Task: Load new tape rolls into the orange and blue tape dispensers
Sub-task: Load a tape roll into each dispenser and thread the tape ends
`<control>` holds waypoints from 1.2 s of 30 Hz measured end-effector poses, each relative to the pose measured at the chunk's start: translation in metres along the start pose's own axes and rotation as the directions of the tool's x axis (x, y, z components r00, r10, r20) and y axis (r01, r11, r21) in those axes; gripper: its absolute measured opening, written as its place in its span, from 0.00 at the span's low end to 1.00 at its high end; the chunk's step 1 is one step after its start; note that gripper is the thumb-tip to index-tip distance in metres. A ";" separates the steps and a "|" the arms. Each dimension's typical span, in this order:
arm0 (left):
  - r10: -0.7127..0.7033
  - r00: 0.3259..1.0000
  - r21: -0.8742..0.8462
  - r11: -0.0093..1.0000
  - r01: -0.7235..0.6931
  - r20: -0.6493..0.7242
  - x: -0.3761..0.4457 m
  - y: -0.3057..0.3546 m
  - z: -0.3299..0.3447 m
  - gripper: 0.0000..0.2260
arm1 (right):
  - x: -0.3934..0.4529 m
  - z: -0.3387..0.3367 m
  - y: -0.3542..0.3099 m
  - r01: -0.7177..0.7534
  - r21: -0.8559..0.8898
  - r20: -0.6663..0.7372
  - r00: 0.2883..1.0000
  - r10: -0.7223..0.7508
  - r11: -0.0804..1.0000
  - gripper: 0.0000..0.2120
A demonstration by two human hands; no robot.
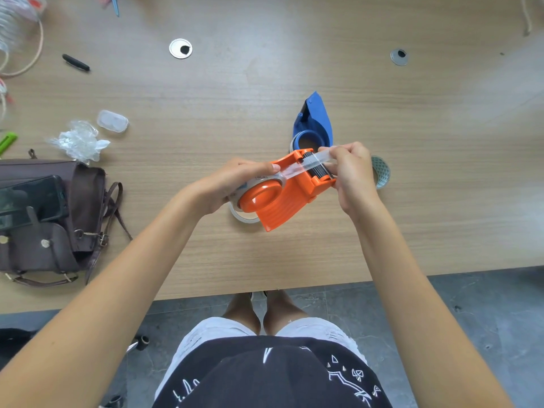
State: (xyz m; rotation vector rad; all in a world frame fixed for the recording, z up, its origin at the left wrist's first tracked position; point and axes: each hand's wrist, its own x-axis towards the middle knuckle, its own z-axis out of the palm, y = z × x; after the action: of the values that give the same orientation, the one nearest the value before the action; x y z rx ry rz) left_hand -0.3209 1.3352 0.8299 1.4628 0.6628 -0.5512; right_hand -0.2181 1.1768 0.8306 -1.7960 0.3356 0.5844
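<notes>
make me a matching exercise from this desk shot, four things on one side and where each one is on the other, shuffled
Things:
1. orange dispenser
2. blue dispenser
3. phone
4. patterned tape roll

Places:
A. on the brown bag
B. held in both hands, left hand and right hand
C. on the table, partly hidden by the right hand
D. on the table beyond the hands

Pairs: 1-B, 2-D, 3-A, 4-C

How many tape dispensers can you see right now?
2: the orange dispenser held above the table in both hands, and the blue dispenser lying on the table just beyond it.
</notes>
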 end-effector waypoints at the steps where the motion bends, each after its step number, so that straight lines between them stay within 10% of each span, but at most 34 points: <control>1: -0.004 1.000 -0.003 1.000 0.004 0.000 0.000 0.000 0.000 0.10 | 0.001 -0.001 0.002 0.012 -0.008 -0.003 1.000 -0.012 1.000 0.08; 21: -0.014 0.998 0.006 1.000 0.014 0.062 -0.005 0.003 0.004 0.09 | 0.005 -0.008 0.014 0.254 -0.368 -0.111 0.943 -0.313 0.895 0.11; 36: -0.007 0.996 0.057 0.998 0.002 0.085 -0.003 -0.007 0.010 0.18 | 0.012 -0.013 0.019 0.131 -0.183 -0.192 0.967 -0.166 0.974 0.10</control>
State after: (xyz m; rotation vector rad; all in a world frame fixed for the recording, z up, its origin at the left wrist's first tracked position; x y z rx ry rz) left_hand -0.3274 1.3250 0.8273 1.4823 0.5880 -0.6370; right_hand -0.2148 1.1596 0.8111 -2.0325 0.2948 0.3275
